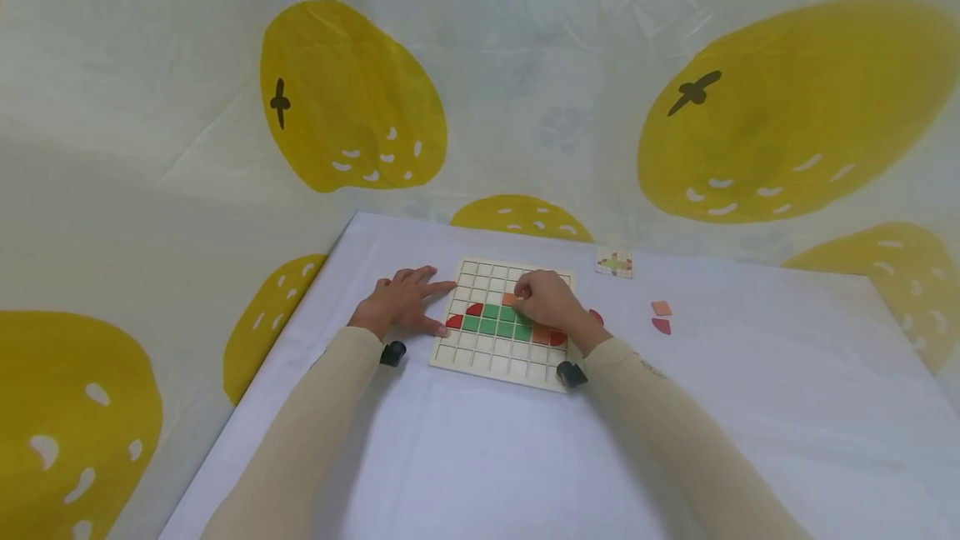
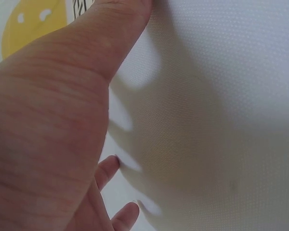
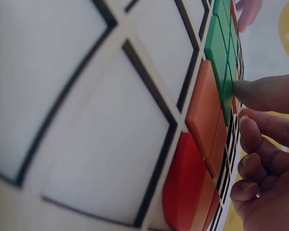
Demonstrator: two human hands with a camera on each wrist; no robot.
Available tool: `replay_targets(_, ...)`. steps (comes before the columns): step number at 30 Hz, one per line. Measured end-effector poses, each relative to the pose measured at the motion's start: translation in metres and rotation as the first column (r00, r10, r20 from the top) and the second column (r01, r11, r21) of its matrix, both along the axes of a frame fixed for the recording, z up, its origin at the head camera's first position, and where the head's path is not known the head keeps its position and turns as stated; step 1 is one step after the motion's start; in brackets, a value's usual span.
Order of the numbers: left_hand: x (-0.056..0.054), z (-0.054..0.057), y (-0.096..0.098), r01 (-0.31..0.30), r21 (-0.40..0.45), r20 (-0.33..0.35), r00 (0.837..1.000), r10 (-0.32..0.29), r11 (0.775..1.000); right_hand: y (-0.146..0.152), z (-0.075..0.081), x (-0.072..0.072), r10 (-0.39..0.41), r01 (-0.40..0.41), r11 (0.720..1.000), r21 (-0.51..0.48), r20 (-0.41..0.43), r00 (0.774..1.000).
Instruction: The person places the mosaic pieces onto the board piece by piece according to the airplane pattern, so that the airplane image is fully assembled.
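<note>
A pale square grid board point(image 1: 480, 363) lies on the table, with green square tiles point(image 1: 487, 327) in two rows across its middle. Red quarter-round tiles point(image 1: 454, 322) sit at the left end of these rows. My left hand point(image 1: 401, 302) is spread flat at the board's left side, thumb and index fingertips at its edge. My right hand point(image 1: 546, 300) is over the upper rows, fingers curled, thumb and index finger pinching an orange square tile point(image 1: 509, 299) just above the green ones. More orange tiles point(image 3: 204, 115) and a red tile point(image 3: 183, 178) lie near its wrist.
Right of the board, a loose orange square point(image 1: 662, 307) and a red quarter-round point(image 1: 662, 326) lie on the white table point(image 1: 480, 457). Another red piece point(image 1: 596, 317) shows beside my right wrist. A small pattern card point(image 1: 614, 262) lies behind, near the patterned curtain point(image 1: 540, 107).
</note>
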State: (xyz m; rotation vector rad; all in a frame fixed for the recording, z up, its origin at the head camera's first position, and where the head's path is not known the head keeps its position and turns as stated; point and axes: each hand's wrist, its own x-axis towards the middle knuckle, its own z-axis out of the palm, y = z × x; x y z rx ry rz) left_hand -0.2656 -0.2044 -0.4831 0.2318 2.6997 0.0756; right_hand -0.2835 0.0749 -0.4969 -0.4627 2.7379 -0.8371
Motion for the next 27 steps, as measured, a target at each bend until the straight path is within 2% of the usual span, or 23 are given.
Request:
replay_targets(7, 0.000, -0.003, 0.002, 0.003, 0.002, -0.002, 1.000, -0.003, 1.000, 0.003, -0.004, 0.001, 0.000, 0.000, 1.000, -0.012, -0.018, 1.000)
replay_targets(12, 0.003, -0.002, 0.004, 0.010, -0.014, -0.017, 1.000, -0.010, 1.000, 0.018, -0.004, -0.001, 0.021, -0.021, 1.000, 0.002, -0.042, 0.999)
replay_targets(20, 0.006, 0.001, 0.005, -0.002, -0.016, -0.032, 1.000, 0.001, 1.000, 0.072, 0.000, 0.000, 0.000, 0.000, 1.000, 0.008, 0.006, 1.000)
replay_targets(27, 0.005, -0.001, 0.002, 0.002, -0.017, -0.031, 1.000, -0.002, 1.000, 0.127, -0.002, 0.007, -0.015, 0.015, 0.997, 0.073, -0.004, 1.000)
